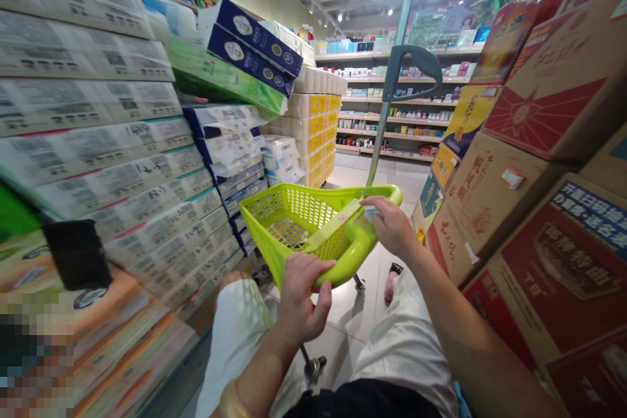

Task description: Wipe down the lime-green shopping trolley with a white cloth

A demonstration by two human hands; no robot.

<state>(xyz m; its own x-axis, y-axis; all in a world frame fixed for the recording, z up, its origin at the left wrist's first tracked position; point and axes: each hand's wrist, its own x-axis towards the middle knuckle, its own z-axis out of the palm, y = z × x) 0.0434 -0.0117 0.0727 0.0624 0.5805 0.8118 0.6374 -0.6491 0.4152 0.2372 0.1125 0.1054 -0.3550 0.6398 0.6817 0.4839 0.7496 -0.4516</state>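
Observation:
A lime-green plastic shopping cart (323, 228) stands in front of me, its latticed basket holding nothing that I can see. My left hand (304, 287) is closed over the near left end of its thick curved handle (353, 260), thumb underneath. My right hand (390, 225) grips the handle's right end. Something small and white, like crumpled paper (372, 211), shows at the right fingers; its kind is not clear. A flat, pale green bar (334, 225) crosses the basket. Beyond the basket, a metal pole (379, 144) rises with a grey looped grip (414, 72) on it.
Stacked packs of paper goods (98, 78) wall the left side, with blue boxes (255, 46) tilted on top. Red and brown cartons (548, 78) line the right. Shelves of small goods (392, 91) close off the far end. Cart casters (360, 285) rest on the tiled floor (337, 320).

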